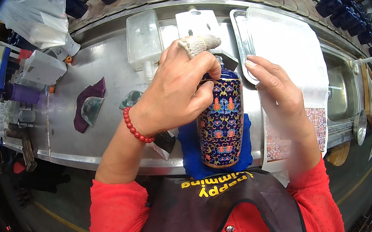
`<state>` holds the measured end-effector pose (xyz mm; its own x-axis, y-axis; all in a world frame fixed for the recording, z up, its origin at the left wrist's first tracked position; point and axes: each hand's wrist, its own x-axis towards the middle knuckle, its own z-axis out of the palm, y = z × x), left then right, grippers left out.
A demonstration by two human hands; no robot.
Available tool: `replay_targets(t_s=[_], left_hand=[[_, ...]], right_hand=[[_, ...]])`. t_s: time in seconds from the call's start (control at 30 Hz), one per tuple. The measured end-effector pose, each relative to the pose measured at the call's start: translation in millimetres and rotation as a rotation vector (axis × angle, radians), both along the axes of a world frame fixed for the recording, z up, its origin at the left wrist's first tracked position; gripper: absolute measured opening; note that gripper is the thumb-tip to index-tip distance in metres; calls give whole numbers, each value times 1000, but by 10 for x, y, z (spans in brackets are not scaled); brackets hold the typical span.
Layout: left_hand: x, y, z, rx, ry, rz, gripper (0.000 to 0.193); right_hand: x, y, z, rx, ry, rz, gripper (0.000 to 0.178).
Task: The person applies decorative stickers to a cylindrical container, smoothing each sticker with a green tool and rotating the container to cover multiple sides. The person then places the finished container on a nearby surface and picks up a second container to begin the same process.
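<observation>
A dark blue vase (223, 127) with a bright floral pattern rests on a blue cloth (191, 148) close to my body, its base toward me. My left hand (170, 87) is at the vase's top, fingers curled and thumb bent in against its shoulder. One finger wears a knitted cover (200, 44), and a red bead bracelet (132, 127) circles the wrist. The vase's neck is mostly hidden behind this hand. My right hand (278, 85) hovers at the vase's right side, fingers stretched out, holding nothing; its forearm is smeared.
White sheets (285, 46) with a patterned print (316, 122) lie right, over a metal tray (242, 38). Beyond are a sink (343, 95) and faucet (371, 61). A purple cloth (83, 106), green marbled piece (92, 110), translucent bottle (143, 39) and white container (197, 23) sit leftward and behind.
</observation>
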<state>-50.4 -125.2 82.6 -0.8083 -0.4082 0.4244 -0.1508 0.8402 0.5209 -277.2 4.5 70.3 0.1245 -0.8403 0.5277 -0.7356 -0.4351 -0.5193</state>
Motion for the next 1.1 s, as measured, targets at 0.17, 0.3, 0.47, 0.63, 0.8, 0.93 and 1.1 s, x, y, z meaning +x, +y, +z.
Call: replay_targets(t_s=[0.17,0.3,0.47,0.63,0.8,0.93,1.1], left_hand=[[-19,-19,26,-50,-31,-7,21],[-21,-40,39,43,-93,-40,18],[-77,-35,-35,103,50,-33,14],[-34,39,-217,270,242,121,17],[-18,236,-412,282,389,268,21],[-57,277,-422,525,338,277,26],[-121,227,-372,533,297,276,26]], right_hand=[[-1,1,7,0,6,-1,64],[-4,8,3,-6,13,4,64],[-12,21,-18,-3,9,-3,64],[3,96,-65,8,6,-18,65],[70,180,-162,45,41,-48,68],[106,204,-242,51,57,-46,70],[97,218,-255,72,67,-53,70]])
